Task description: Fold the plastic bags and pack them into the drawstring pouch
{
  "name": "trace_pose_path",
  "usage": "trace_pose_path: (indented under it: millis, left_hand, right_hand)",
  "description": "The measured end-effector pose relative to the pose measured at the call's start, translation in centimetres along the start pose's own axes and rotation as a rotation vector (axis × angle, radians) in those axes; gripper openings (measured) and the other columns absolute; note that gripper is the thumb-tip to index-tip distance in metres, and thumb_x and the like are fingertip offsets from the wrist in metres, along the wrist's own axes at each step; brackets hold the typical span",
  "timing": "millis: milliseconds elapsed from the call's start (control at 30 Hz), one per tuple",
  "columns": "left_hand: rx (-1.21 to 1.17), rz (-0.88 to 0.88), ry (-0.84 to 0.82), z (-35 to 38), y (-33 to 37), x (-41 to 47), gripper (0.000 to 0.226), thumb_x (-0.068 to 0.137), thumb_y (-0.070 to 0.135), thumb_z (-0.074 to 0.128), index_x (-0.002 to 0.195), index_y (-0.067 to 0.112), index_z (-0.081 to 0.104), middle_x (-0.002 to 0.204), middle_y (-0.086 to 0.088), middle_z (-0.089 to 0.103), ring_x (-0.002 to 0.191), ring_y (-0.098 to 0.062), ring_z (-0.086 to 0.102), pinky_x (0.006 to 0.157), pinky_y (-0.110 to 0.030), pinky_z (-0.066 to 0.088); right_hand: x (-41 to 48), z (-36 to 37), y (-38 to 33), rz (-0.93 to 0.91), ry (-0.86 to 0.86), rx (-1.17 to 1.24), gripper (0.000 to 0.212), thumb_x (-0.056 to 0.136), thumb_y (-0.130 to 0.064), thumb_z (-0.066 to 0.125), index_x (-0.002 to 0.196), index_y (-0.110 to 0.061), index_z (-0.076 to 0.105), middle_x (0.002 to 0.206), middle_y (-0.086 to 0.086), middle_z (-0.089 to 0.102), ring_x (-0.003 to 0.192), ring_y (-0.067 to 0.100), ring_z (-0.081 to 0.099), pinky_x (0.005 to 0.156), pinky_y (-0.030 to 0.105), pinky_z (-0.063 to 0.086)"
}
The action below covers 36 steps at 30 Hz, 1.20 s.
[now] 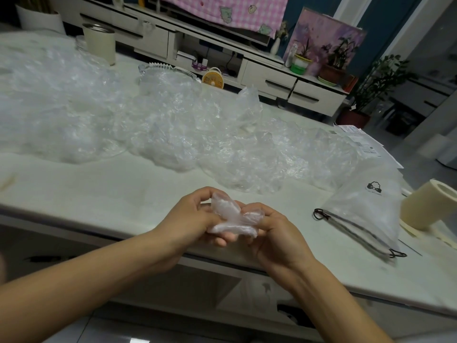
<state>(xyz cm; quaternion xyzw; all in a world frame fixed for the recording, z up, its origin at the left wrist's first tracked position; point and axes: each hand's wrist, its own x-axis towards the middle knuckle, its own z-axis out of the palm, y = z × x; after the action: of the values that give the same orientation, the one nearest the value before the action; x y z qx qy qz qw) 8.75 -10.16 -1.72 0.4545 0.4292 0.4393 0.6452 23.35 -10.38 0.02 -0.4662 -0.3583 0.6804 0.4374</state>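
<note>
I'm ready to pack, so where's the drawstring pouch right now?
The drawstring pouch lies flat on the table's right side, beyond the right hand, beside a cream tape roll.

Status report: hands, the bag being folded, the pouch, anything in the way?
Left hand and right hand both pinching one small folded plastic bag. Drawstring pouch flat at right. Loose bags behind; nothing between.

Pouch (366,214) right of bag heap (148,120)
</note>
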Motion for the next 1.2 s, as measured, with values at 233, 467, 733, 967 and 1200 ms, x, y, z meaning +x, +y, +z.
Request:
trace_pose_path:
  millis: [233, 467, 733, 967, 1200]
  left_hand:
    - [0.063, 0.016, 0.005, -0.1, 0.0, -0.2, 0.034, 0.085, -0.019, 0.043, 0.065, 0.007, 0.051, 0.078, -0.008, 0.071, 0.047, -0.016, 0.062, 0.045, -0.019, 0.050]
    - [0.255, 0.115, -0.027, -0.2, 0.0, -0.3, 0.044, 0.080, -0.020, 0.046, 0.050, 0.011, 0.053, 0.084, 0.000, 0.072, 0.049, -0.013, 0.058, 0.045, -0.019, 0.045]
    - [0.206, -0.002, -0.049, -0.7, 0.4, 0.5, 0.023, 0.071, 0.021, 0.077, 0.055, 0.015, 0.062, 0.062, 0.001, 0.058, 0.060, -0.014, 0.055, 0.055, -0.018, 0.044]
    - [0.381, 0.133, -0.040, -0.6, 0.9, 0.4, 0.011, 0.072, 0.013, 0.067, 0.069, 0.024, 0.069, 0.080, 0.001, 0.071, 0.072, -0.011, 0.062, 0.064, -0.015, 0.047]
    - [0.136, 0.017, -0.038, 0.4, 1.3, 1.0, 0.023, 0.086, -0.004, 0.053, 0.078, 0.009, 0.070, 0.078, -0.004, 0.068, 0.073, -0.013, 0.066, 0.060, -0.020, 0.052]
  right_hand:
    - [0.2, -1.5, -1.2, 0.070, -0.036, -0.217, 0.036, 0.083, -0.035, 0.053, 0.062, -0.007, 0.062, 0.107, 0.012, 0.070, 0.087, 0.024, 0.064, 0.060, 0.028, 0.047]
    - [-0.7, -1.6, -0.7, 0.205, -0.100, -0.352, 0.024, 0.081, 0.001, 0.065, 0.104, -0.005, 0.060, 0.099, 0.015, 0.066, 0.076, 0.019, 0.066, 0.062, 0.026, 0.053]
    - [-0.5, -2.0, -0.8, 0.082, -0.052, -0.474, 0.023, 0.081, 0.001, 0.066, 0.102, -0.007, 0.066, 0.092, 0.011, 0.066, 0.076, 0.018, 0.062, 0.064, 0.027, 0.049]
    - [-0.6, -2.1, -1.1, 0.030, -0.092, -0.684, 0.011, 0.083, -0.009, 0.068, 0.092, -0.002, 0.067, 0.070, 0.004, 0.065, 0.057, 0.008, 0.058, 0.055, 0.017, 0.046]
    - [-1.0, -2.6, -1.4, -0.144, -0.165, -0.661, 0.011, 0.072, -0.003, 0.076, 0.080, -0.006, 0.068, 0.082, 0.013, 0.066, 0.077, 0.017, 0.060, 0.070, 0.020, 0.051]
